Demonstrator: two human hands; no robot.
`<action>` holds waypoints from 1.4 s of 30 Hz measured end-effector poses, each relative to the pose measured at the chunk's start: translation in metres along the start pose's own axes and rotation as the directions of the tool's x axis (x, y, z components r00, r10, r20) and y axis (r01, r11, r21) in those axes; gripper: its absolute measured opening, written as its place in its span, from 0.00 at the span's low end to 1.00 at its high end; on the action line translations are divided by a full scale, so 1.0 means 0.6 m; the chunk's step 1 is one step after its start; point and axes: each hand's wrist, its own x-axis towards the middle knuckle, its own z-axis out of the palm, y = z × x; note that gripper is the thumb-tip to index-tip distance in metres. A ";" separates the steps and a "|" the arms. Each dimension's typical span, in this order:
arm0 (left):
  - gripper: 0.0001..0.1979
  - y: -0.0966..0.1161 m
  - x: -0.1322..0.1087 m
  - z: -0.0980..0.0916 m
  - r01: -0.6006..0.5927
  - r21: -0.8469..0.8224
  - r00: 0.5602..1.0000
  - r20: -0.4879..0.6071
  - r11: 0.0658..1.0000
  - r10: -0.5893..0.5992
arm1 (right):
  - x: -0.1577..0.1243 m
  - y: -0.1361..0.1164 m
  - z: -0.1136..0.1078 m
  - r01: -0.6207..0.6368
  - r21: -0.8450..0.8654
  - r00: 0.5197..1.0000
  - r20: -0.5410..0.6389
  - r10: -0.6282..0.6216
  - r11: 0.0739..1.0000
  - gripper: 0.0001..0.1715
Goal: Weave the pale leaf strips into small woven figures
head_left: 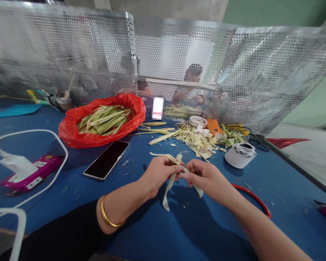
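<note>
My left hand [161,172] and my right hand [203,175] meet over the blue table, fingertips pinching pale leaf strips [168,191] between them. The strips cross at the fingertips; one end points up and left, others hang below. Thumb and fingers of each hand are closed on the strips, and the exact crossing is partly hidden by the fingertips. Beyond the hands, a thick pale stalk piece [163,138] lies beside a heap of leaf scraps [199,141]. Long green-yellow leaves [104,121] fill a red plastic bag [70,127] to the left.
On the blue table [141,224], a phone [107,160], a purple power strip [40,172] and white cables lie left. To the right are a white roll-shaped item [239,156] and a red curved handle [254,197]. People sit behind a perforated metal screen [176,47].
</note>
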 end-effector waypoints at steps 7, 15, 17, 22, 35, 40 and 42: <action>0.02 -0.001 -0.001 0.011 -0.035 0.035 0.996 -0.078 0.999 0.038 | -0.007 0.010 0.001 0.177 -0.249 0.982 -0.019 -0.188 0.952 0.18; 0.04 -0.002 0.003 0.001 -0.102 0.096 0.994 -0.018 0.990 0.104 | -0.010 0.001 0.000 0.250 -0.469 0.906 -0.195 -0.375 0.847 0.13; 0.02 -0.006 -0.003 0.005 -0.099 0.161 0.994 0.064 0.982 0.089 | -0.010 0.003 0.005 0.289 -0.517 0.842 -0.264 -0.471 0.806 0.13; 0.08 -0.024 -0.017 0.020 -0.063 0.315 0.979 0.204 0.947 -0.003 | -0.007 0.010 0.024 0.333 -0.426 0.863 -0.221 -0.453 0.841 0.06; 0.08 -0.039 -0.014 0.023 -0.030 0.225 0.983 0.182 0.974 -0.012 | -0.010 0.015 0.042 0.427 -0.493 0.765 -0.249 -0.594 0.758 0.07; 0.07 -0.009 -0.004 0.005 -0.094 -0.076 0.990 0.094 0.993 0.101 | -0.030 0.000 0.029 0.440 -0.657 0.571 -0.322 -0.755 0.613 0.06; 0.10 0.003 -0.002 -0.001 -0.132 -0.137 0.988 0.067 0.982 0.142 | -0.034 -0.002 0.032 0.435 -0.612 0.632 -0.315 -0.708 0.661 0.05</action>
